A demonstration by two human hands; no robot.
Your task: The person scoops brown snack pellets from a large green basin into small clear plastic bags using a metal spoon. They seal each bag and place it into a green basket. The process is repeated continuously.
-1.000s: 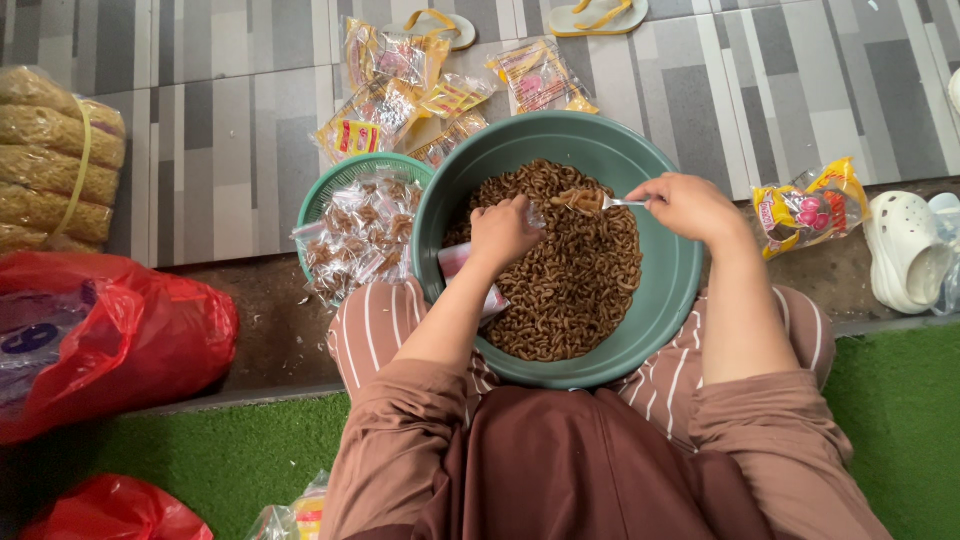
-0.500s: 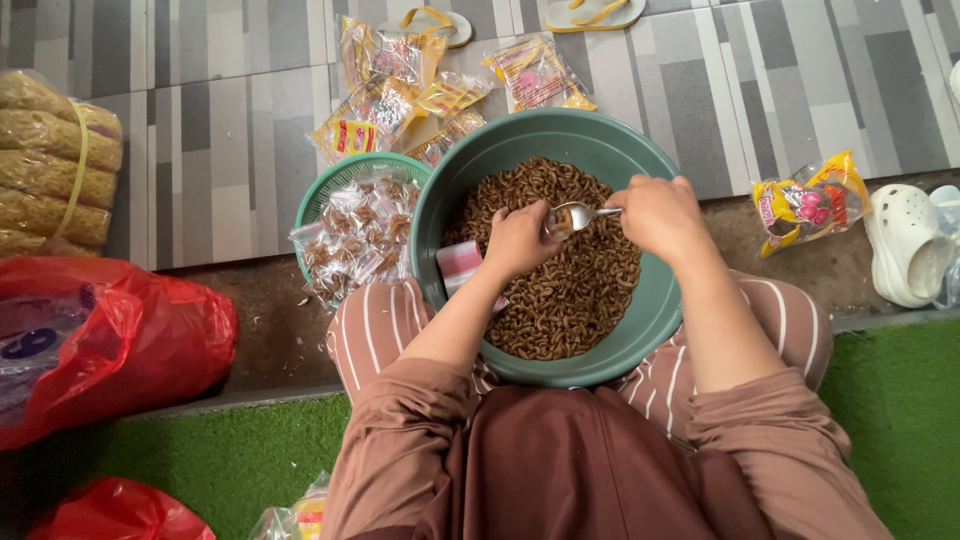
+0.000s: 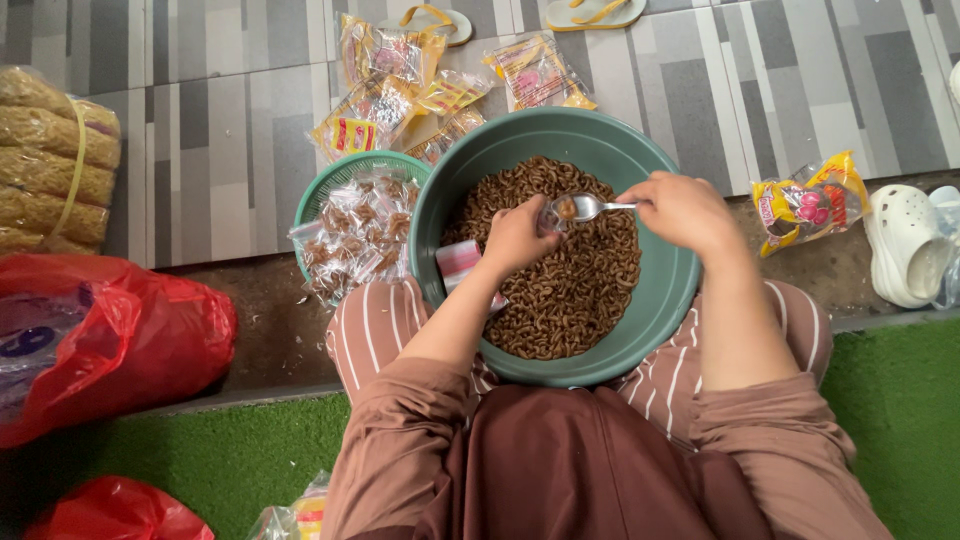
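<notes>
Over the basin (image 3: pixel 655 300), ringed closely by packets and a basket (image 3: pixel 330 185), the right hand (image 3: pixel 685 210) grips a spoon (image 3: pixel 580 208); the left hand (image 3: pixel 515 238) pinches a bag (image 3: pixel 548 215), largely hidden.

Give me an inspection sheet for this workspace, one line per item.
Surface: grey tiled floor, a concrete step, green turf in front.
Job's things: green basin on the lap, full of brown curly snacks; spoon loaded; small clear bag by the left hand.
Clutter: small green basket of filled packets; printed packets on the tiles; another packet to the right.
Grippers: right hand holds the spoon; left hand pinches a bag at the spoon's bowl.
Cables: nothing seen.
Surroundings: red bags, a stack of noodle blocks, a white clog, sandals.
</notes>
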